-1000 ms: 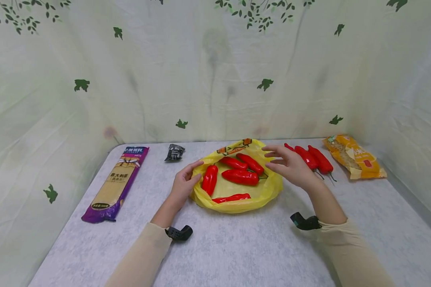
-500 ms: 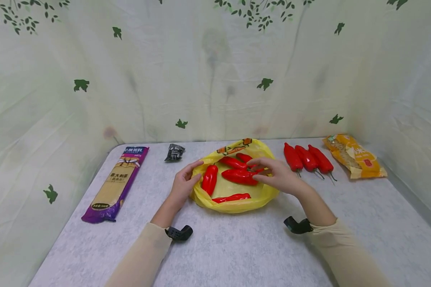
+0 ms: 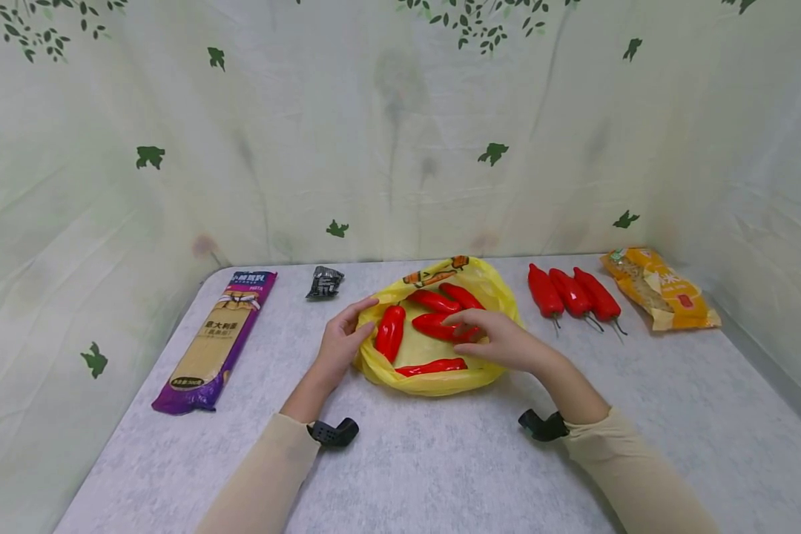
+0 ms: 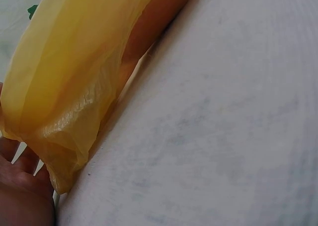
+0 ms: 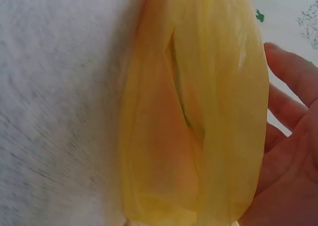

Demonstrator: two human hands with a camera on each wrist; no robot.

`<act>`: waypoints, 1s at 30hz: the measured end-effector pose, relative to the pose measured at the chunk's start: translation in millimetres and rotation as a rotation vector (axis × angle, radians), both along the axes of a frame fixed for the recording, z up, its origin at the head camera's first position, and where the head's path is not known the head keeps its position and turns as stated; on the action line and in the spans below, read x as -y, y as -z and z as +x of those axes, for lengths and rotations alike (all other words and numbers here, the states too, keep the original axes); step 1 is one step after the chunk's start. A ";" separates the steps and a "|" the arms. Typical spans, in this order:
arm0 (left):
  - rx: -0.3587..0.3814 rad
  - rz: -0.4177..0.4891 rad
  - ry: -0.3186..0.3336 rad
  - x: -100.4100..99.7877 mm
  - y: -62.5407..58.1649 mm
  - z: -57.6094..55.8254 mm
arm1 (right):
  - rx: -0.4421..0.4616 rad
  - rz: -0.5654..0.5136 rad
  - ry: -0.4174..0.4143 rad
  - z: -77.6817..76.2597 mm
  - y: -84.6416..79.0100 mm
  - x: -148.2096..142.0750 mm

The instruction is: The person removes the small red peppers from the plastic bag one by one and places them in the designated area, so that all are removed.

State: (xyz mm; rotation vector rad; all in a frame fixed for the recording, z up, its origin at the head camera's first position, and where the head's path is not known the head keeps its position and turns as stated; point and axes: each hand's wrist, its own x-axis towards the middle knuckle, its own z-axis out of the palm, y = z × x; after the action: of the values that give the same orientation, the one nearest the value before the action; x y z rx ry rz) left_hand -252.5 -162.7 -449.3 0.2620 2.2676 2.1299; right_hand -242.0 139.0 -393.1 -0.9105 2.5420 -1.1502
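Observation:
A yellow plastic bag [image 3: 440, 383] lies opened wide at the middle of the table, with several red chili peppers [image 3: 390, 334] inside. My left hand [image 3: 340, 337] holds the bag's left rim between thumb and fingers; in the left wrist view the yellow film [image 4: 74, 87] covers part of that hand. Over the bag's right side reaches my right hand [image 3: 497, 340], thumb and fingers apart and loosely bent. Its fingertips overlap a chili pepper [image 3: 434, 326] in the bag's middle. The right wrist view shows its fingers behind the bag's wall [image 5: 223, 112].
To the right of the bag lie three more red chili peppers [image 3: 572, 293], and beyond them an orange food packet [image 3: 661, 291]. A purple pasta packet [image 3: 213, 341] lies on the left. Near the back edge sits a small black wrapped packet [image 3: 324, 282]. A leaf-patterned curtain [image 3: 400, 148] hangs behind.
My right hand has moved left and slightly down from the bag's right rim to over the chili peppers inside, uncovering the three on the table. The left hand has stayed put.

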 end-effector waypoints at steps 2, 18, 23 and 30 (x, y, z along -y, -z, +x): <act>0.002 0.001 0.001 -0.1 0.3 -0.3 | 0.025 0.009 -0.013 0.5 2.0 1.8; 0.007 0.013 0.003 0.0 0.6 -1.8 | 0.066 0.054 -0.082 2.5 13.9 7.1; 0.008 0.015 0.008 0.8 1.2 -2.6 | 0.087 0.066 -0.091 2.9 14.7 8.7; 0.009 0.017 0.005 1.0 0.1 -1.9 | 0.084 0.110 -0.082 3.0 16.1 10.3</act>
State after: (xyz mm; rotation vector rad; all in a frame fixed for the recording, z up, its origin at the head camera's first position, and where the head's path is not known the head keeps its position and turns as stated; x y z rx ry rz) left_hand -254.4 -163.7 -449.4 0.2568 2.2427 2.1441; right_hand -239.0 128.8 -409.2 -0.9108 2.4496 -0.9933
